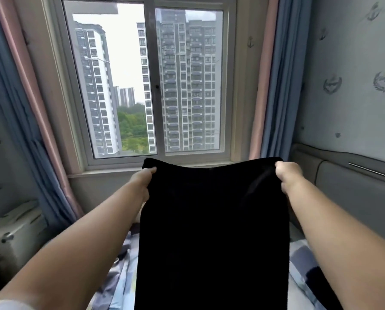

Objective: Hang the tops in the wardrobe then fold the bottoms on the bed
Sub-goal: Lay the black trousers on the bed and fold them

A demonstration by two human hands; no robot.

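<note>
Both arms stretch toward the window as the left hand and right hand each pinch a top corner of the black soft-fabric garment, which hangs lengthwise straight down over the blue-and-white patterned bed below.

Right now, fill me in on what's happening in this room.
A person stands at a bed facing a window, holding up a black garment. The left hand and the right hand each grip one top corner, so the cloth hangs spread flat between the outstretched arms, its lower part running out of view. Patterned bedding lies beneath it. The garment is lifted, not yet folded.
</note>
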